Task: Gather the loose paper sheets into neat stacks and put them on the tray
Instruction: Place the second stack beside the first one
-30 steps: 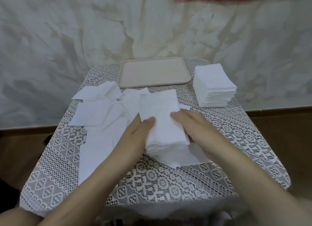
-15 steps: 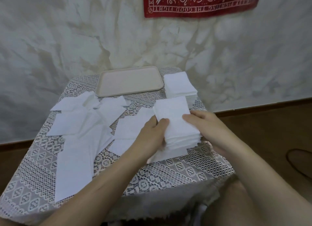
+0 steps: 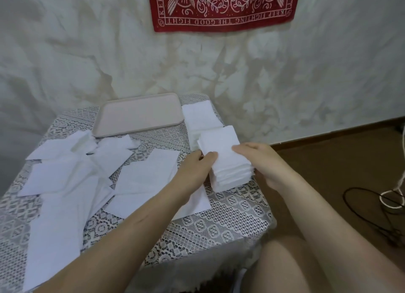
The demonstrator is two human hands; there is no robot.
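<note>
- Held stack (image 3: 223, 159): the underside was out of sight, and the right hand (image 3: 265, 161) had its fingertips hidden behind it.
- Far stack (image 3: 199, 117), beyond the left hand (image 3: 195, 170): the near part was covered by the held stack.
- Loose sheet (image 3: 192, 203): partly under the left forearm.
- Red wall hanging (image 3: 221, 8): the top was cut off.
- Rope (image 3: 394, 192), right of the right hand: ran out of frame.

**The beige rectangular tray (image 3: 138, 115) can be reached from its near side; its right side is blocked.**
Just right of the tray stands a tall squared pile of white paper (image 3: 200, 117). Nearer than that, the left hand (image 3: 195, 168) and right hand (image 3: 263, 161) grip a second white paper stack (image 3: 225, 159), filling that corner. A strip of bare grey lace tablecloth (image 3: 166, 137) lies open before the tray. Front-left of the tray, loose white paper sheets (image 3: 65, 183) lie flat and overlapping. The mottled white wall (image 3: 87, 62) rises behind it.
</note>
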